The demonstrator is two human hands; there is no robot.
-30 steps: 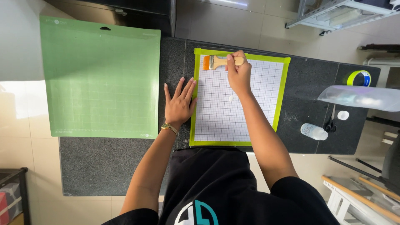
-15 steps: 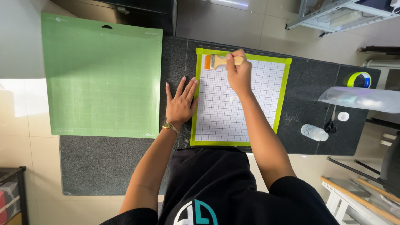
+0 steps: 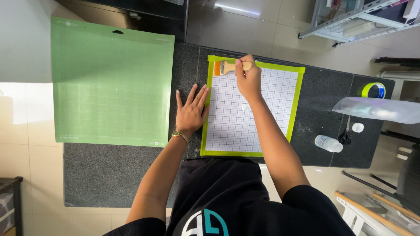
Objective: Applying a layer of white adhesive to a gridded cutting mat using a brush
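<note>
On the dark counter at the right side lies a small clear plastic bottle (image 3: 328, 143) on its side, with a pale label around it. Further back stands a tape roll (image 3: 372, 90), yellow-green with a blue label inside. No signs, no screens.

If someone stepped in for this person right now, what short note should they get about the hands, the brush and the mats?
Right hand: grips the wooden-handled flat brush with orange bristles, bristles at the far left corner of the white gridded sheet taped in yellow-green.
Left hand: flat, fingers spread, on the dark speckled stone counter at the sheet's left edge.
Large green cutting mat: to the left, untouched.
Small clear bottle, its white cap and the tape roll: to the right.
How much of the sheet is brushed cannot be told.
</note>
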